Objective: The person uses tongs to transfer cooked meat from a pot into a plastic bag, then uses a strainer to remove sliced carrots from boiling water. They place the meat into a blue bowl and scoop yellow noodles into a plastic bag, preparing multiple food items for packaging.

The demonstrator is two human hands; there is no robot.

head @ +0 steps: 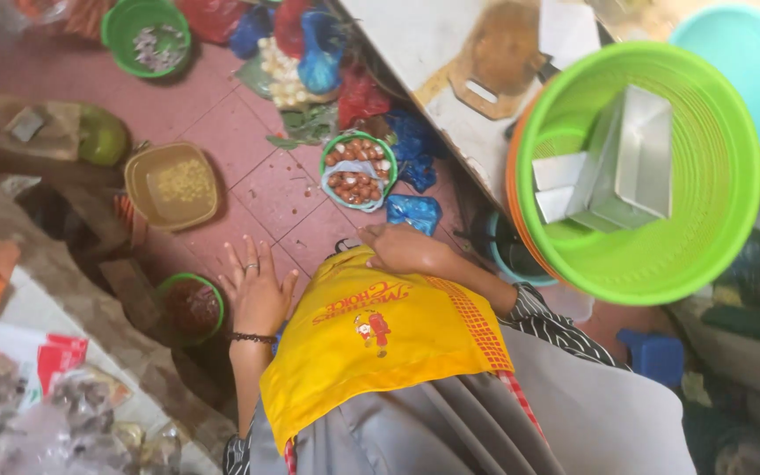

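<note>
Hands over yellow apron (pixel 380 347): left hand (pixel 257 290) spread open, fingers splayed, ring and dark bead bracelet on it, holding nothing, just beside apron's edge — right hand (pixel 406 249) curled, resting on apron's top edge; whether it grips cloth, cannot tell. Apron lies across lap, grey cloth under it. Beyond, on red tiled floor (pixel 257 132): green bowl of shallots (pixel 358 170), blue plastic bag (pixel 413 213), tan bowl (pixel 171 185). Right — large green basket (pixel 661 264) holding metal tins (pixel 631 158), beside counter (pixel 415 44).
</note>
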